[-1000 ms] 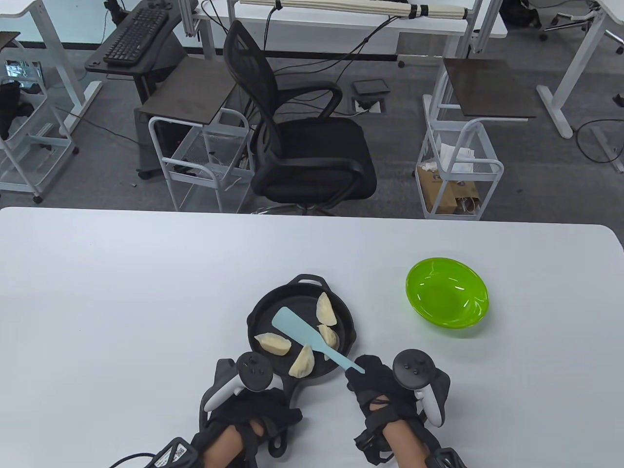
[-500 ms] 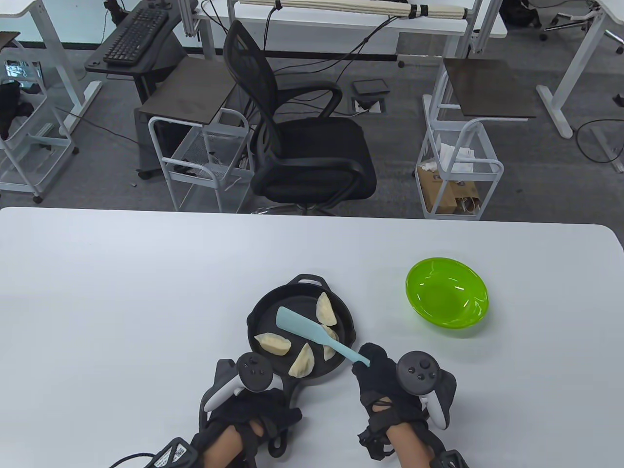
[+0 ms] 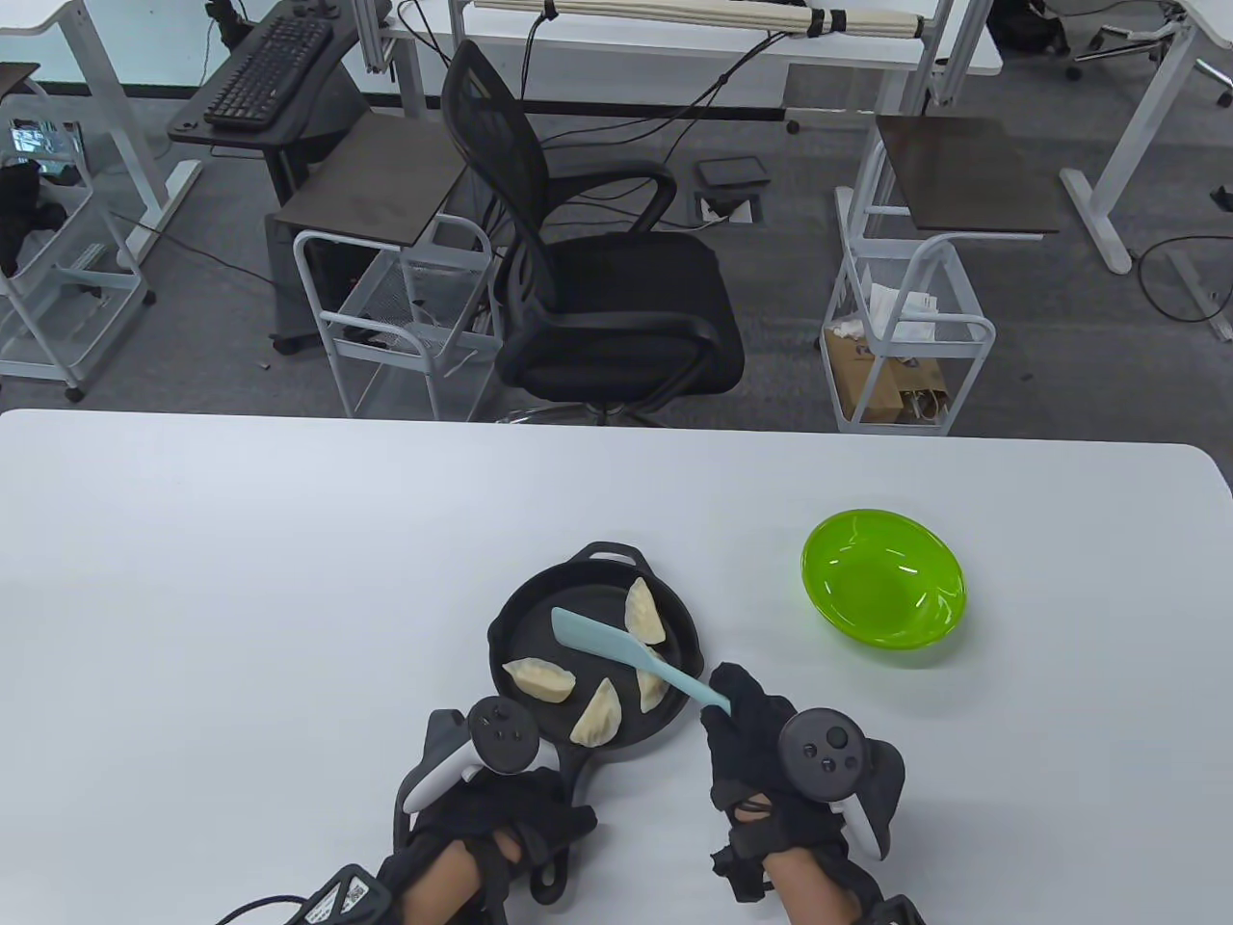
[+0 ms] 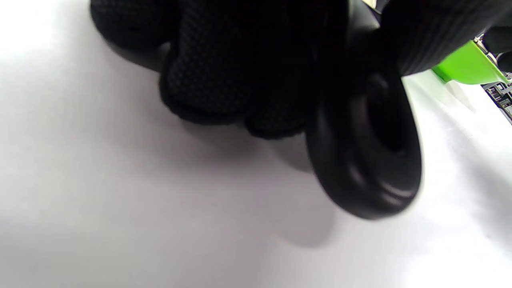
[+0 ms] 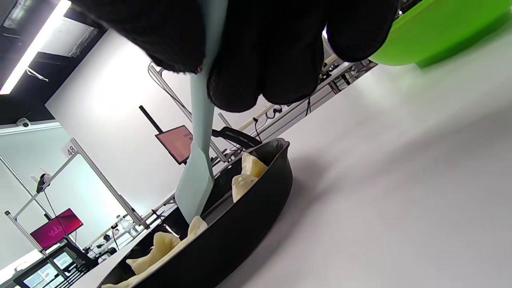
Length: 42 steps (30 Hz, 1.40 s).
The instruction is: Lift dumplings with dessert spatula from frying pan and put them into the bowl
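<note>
Black pan [image 3: 511, 626] sits on the white tabletop [image 3: 241, 578], near its front edge, w/ four dumplings inside: one at far right by the rim [image 3: 644, 611], one at left [image 3: 539, 679], one at front centre [image 3: 597, 715], and one at right [image 3: 650, 686] partly covered by the spatula. In the right wrist view the dumplings [image 5: 244, 176] sit low inside the pan wall [image 5: 240, 240].

Right hand [image 3: 761, 747] grasps the handle end of the pale-blue spatula [image 3: 616, 644]; grip is clenched round it, fingers [image 5: 280, 60] curled about the handle in the right wrist view. Spatula runs diagonally up-left from the hand, blade [image 5: 196, 188] over the pan's middle, tilted. Can't tell if the blade tip touches the pan floor. No dumpling on the blade.

Left hand [image 3: 501, 809] is at the pan's handle, just in front of the pan. In the left wrist view gloved fingers [image 4: 240, 72] are curled beside the handle's ring end [image 4: 368, 160], grip clenched on the handle; ring end hangs just above the tabletop, casting a shadow.

Green bowl [image 3: 883, 589] stands to the right of the pan, apart from it, nothing visible inside. Its edge shows in both wrist views [image 5: 440, 32].

Behind the tabletop: black office chair [image 3: 597, 279], white wire carts [image 3: 405, 318], a keyboard [image 3: 268, 72] on a side desk.
</note>
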Motion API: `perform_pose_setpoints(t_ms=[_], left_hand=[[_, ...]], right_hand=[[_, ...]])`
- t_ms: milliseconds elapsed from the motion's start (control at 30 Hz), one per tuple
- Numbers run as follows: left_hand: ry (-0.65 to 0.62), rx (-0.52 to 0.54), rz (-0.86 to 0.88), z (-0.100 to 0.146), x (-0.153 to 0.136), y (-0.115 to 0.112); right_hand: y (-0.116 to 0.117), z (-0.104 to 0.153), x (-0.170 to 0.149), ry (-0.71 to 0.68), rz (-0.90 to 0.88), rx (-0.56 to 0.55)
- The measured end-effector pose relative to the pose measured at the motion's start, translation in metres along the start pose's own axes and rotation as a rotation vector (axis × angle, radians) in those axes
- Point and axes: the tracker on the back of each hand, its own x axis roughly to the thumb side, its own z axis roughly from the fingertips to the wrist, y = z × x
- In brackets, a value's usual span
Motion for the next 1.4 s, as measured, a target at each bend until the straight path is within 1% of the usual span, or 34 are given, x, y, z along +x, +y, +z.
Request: perform_pose_setpoints(t_ms=[133, 333, 633, 900, 1300, 1400], left_hand=[[0.000, 0.002, -0.001, 0.000, 0.000, 0.000], [0.001, 0.002, 0.000, 0.000, 0.000, 0.000], [0.000, -0.002, 0.003, -0.001, -0.001, 0.000], [0.000, 0.000, 0.002, -0.001, -0.001, -0.001], [0.000, -0.001, 0.003, -0.001, -0.001, -0.001], [0.000, -0.002, 0.003, -0.002, -0.001, -0.001]], right_hand=[[-0.005, 0.004, 0.005, -0.035, 0.009, -0.055], [-0.010, 0.008, 0.011, -0.079, 0.011, -0.092], [-0.010, 0.013, 0.025, -0.154, 0.044, -0.083], [-0.011, 0.018, 0.034, -0.204, 0.075, -0.096], [-0.011, 0.020, 0.038, -0.225, 0.100, -0.098], [-0.010, 0.020, 0.039, -0.222, 0.092, -0.074]])
